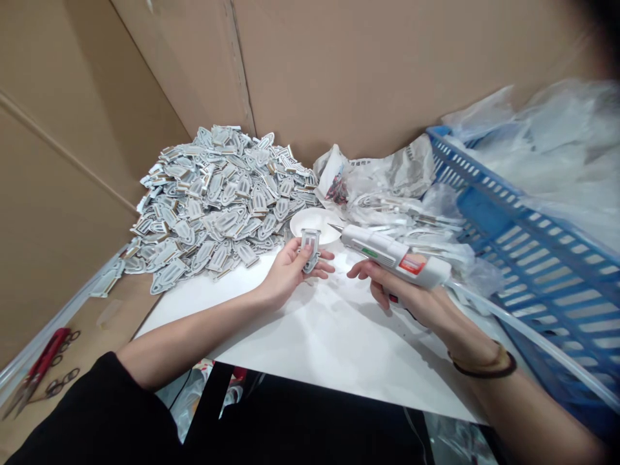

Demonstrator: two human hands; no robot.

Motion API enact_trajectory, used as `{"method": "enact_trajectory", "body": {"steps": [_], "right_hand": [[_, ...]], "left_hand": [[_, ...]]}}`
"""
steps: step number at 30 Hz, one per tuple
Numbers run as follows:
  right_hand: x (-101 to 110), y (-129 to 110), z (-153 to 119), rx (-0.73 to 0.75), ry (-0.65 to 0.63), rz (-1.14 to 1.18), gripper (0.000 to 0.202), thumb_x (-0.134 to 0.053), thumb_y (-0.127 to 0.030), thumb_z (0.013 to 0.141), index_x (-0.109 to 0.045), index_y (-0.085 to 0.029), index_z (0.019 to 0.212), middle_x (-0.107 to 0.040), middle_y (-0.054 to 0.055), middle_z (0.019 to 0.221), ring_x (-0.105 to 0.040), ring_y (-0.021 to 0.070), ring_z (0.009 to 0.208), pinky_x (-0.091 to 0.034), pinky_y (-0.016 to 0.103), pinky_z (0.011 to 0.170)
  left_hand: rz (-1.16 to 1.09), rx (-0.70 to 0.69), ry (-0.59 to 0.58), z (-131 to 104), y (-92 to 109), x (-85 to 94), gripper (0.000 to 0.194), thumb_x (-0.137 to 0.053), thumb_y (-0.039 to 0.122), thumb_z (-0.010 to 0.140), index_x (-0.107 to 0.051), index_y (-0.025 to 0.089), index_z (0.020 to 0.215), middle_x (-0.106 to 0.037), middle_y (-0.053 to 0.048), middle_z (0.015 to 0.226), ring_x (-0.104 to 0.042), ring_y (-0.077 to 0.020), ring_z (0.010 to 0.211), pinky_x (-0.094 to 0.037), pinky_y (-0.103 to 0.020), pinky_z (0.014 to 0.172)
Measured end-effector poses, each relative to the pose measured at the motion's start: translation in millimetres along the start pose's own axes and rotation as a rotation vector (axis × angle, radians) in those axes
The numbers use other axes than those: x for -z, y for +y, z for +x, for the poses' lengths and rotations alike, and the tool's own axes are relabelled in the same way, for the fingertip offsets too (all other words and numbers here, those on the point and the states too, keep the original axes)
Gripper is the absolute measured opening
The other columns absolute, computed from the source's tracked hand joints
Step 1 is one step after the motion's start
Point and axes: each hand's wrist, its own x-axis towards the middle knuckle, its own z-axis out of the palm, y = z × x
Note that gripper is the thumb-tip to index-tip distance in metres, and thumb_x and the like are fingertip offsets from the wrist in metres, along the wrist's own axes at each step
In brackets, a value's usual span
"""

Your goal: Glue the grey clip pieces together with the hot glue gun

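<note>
Between the thumb and fingers of my left hand [290, 271] is a small grey plastic piece [310, 248], held upright over the white table [310, 336]. My right hand [404, 284] grips a white glue gun [387, 248] with a green and a red label. Its metal nozzle points left, a short distance right of the grey piece and apart from it. A white round dish [327, 223] lies just behind the piece. Many similar grey pieces form a large pile [217, 194] at the back left.
A blue basket [533, 239] with clear plastic bags [571, 148] stands at the right. Bagged white items [387, 210] and crumpled paper [411, 168] lie beside it. Red-handled scissors [41, 361] rest at the far left. Cardboard walls [387, 71] rise behind and left.
</note>
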Motion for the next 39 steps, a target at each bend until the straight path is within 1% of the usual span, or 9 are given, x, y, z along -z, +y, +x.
{"method": "enact_trajectory", "body": {"steps": [3,5,6,11,17,22,29,33,39], "right_hand": [[-1,1,0,0.005,0.010,0.040,0.038,-0.052,-0.058,0.093,-0.071,-0.025,0.092,-0.051,0.000,0.046,-0.046,0.0169,0.047,-0.038,0.033,0.051],[-1,1,0,0.008,0.011,0.059,0.038,-0.052,-0.057,0.093,-0.071,-0.024,0.091,-0.051,-0.001,0.046,-0.045,0.0165,0.046,-0.037,0.033,0.052],[-1,1,0,0.005,0.005,0.058,0.038,-0.052,-0.057,0.094,-0.071,-0.024,0.091,-0.051,-0.001,0.046,-0.045,0.0165,0.047,-0.037,0.033,0.052],[-2,-1,-2,0.010,-0.015,0.009,0.034,-0.053,-0.054,0.094,-0.071,-0.025,0.092,-0.050,-0.001,0.047,-0.046,0.0167,0.047,-0.038,0.032,0.052],[0,-2,-3,0.055,0.030,0.010,0.032,-0.053,-0.053,0.094,-0.071,-0.026,0.093,-0.050,-0.001,0.047,-0.046,0.0172,0.048,-0.040,0.034,0.055],[1,-6,-3,0.043,0.049,0.010,0.035,-0.053,-0.054,0.093,-0.072,-0.025,0.092,-0.050,0.000,0.047,-0.047,0.0181,0.048,-0.042,0.036,0.056],[-6,-1,-2,-0.011,0.098,-0.089,0.031,-0.059,-0.054,0.086,-0.072,-0.027,0.086,-0.054,0.000,0.047,-0.048,0.0170,0.043,-0.039,0.032,0.046],[-10,9,1,0.017,0.096,-0.147,0.035,-0.061,-0.058,0.084,-0.068,-0.025,0.072,-0.058,0.002,0.049,-0.053,0.0180,0.043,-0.041,0.032,0.047],[-10,15,3,0.072,0.063,-0.227,0.043,-0.058,-0.060,0.088,-0.067,-0.022,0.070,-0.058,0.002,0.049,-0.054,0.0166,0.046,-0.039,0.030,0.048]], "left_hand": [[0.081,0.023,0.008,-2,-1,1.4,0.032,-0.060,0.046,0.096,-0.041,0.020,0.094,-0.064,0.002,0.065,-0.054,-0.0089,0.041,-0.040,-0.017,0.038],[0.104,0.030,-0.001,-3,-2,2.6,0.037,-0.059,0.051,0.094,-0.038,0.021,0.091,-0.060,0.006,0.060,-0.043,-0.0065,0.033,-0.028,-0.014,0.031],[0.111,0.028,-0.011,-3,-2,3.2,0.039,-0.060,0.053,0.093,-0.037,0.022,0.090,-0.060,0.007,0.060,-0.043,-0.0065,0.033,-0.027,-0.014,0.030],[0.203,-0.012,-0.050,-4,-2,3.7,0.049,-0.065,0.061,0.086,-0.035,0.022,0.089,-0.070,0.000,0.073,-0.063,-0.0134,0.049,-0.042,-0.018,0.037],[0.219,0.014,-0.051,-7,2,0.4,0.048,-0.067,0.057,0.086,-0.036,0.022,0.087,-0.075,-0.006,0.086,-0.070,-0.0175,0.062,-0.048,-0.021,0.043],[0.188,0.039,-0.028,-7,2,0.7,0.040,-0.060,0.054,0.093,-0.038,0.022,0.093,-0.069,0.000,0.074,-0.055,-0.0095,0.041,-0.036,-0.018,0.037],[0.173,0.032,0.037,-8,2,-0.6,0.022,-0.051,0.038,0.099,-0.035,0.024,0.098,-0.062,0.005,0.065,-0.042,-0.0064,0.035,-0.023,-0.017,0.036],[0.227,0.046,0.055,-10,4,-1.5,0.017,-0.046,0.037,0.101,-0.035,0.024,0.097,-0.054,0.008,0.053,-0.028,-0.0041,0.031,-0.016,-0.016,0.037],[0.240,0.048,0.009,-11,2,-1.6,0.024,-0.050,0.044,0.098,-0.036,0.025,0.095,-0.054,0.008,0.050,-0.024,-0.0044,0.031,-0.015,-0.016,0.038]]}}
